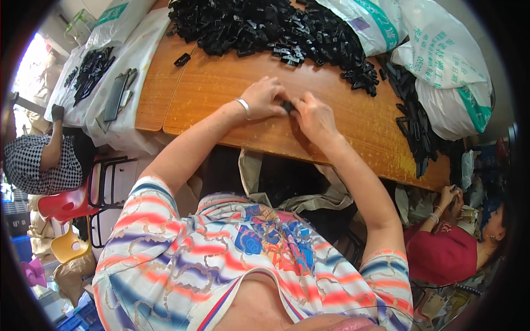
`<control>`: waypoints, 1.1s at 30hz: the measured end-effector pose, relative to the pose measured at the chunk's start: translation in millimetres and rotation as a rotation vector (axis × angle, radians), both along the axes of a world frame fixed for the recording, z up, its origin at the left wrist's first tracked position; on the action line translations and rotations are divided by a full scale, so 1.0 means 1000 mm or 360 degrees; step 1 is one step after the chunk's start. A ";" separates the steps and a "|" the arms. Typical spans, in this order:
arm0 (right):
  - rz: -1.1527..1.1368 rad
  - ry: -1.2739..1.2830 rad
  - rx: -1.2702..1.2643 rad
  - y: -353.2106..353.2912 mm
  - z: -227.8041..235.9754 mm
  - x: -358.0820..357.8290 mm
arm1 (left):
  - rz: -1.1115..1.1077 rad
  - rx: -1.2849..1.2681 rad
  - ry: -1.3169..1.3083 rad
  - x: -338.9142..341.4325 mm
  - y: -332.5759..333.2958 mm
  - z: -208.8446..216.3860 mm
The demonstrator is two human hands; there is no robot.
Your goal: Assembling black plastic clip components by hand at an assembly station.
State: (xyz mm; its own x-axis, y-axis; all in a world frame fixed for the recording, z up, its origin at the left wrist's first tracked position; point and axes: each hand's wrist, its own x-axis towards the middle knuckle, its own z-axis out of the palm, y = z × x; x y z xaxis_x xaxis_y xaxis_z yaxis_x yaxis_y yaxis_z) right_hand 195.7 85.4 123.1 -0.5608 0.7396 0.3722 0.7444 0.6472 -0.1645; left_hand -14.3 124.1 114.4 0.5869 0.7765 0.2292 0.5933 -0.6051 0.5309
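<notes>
Above the near part of the wooden table (221, 83), my two hands meet over a small black plastic piece (287, 106). My left hand (262, 98), with a silver bracelet at the wrist, pinches it from the left. The fingers of my right hand (316, 117) close on its other side. Both hands cover much of the piece, so its exact shape is hard to make out. Beyond them lies a large heap of small black plastic parts (237, 27). One loose black part (182, 59) rests apart from the heap on the left.
Long black strips (413, 124) lie along the table's right side, beside white sacks with green bands (447, 60). An open brown bag (254, 174) hangs below the front edge. A person in red (441, 251) works at right, another in checks (44, 160) at left.
</notes>
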 end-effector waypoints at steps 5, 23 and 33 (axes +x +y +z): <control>0.0019 0.0191 -0.0313 -0.099 0.011 0.013 | 0.0101 -0.0248 -0.0190 -0.016 0.033 0.010; -0.0871 0.0169 -0.0015 0.061 0.007 0.132 | 0.0449 0.0221 0.0149 0.022 0.049 0.011; -0.0899 -0.0047 -0.0194 0.084 0.008 0.118 | 0.0455 -0.0146 -0.0136 0.001 -0.004 0.015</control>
State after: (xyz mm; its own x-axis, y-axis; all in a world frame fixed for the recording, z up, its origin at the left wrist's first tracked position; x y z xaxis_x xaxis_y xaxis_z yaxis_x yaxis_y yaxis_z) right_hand 313.7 169.4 131.5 -0.0753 0.9638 0.2559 0.9743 0.1257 -0.1867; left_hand -13.1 120.5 129.8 0.3237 0.9270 0.1896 0.6835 -0.3677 0.6306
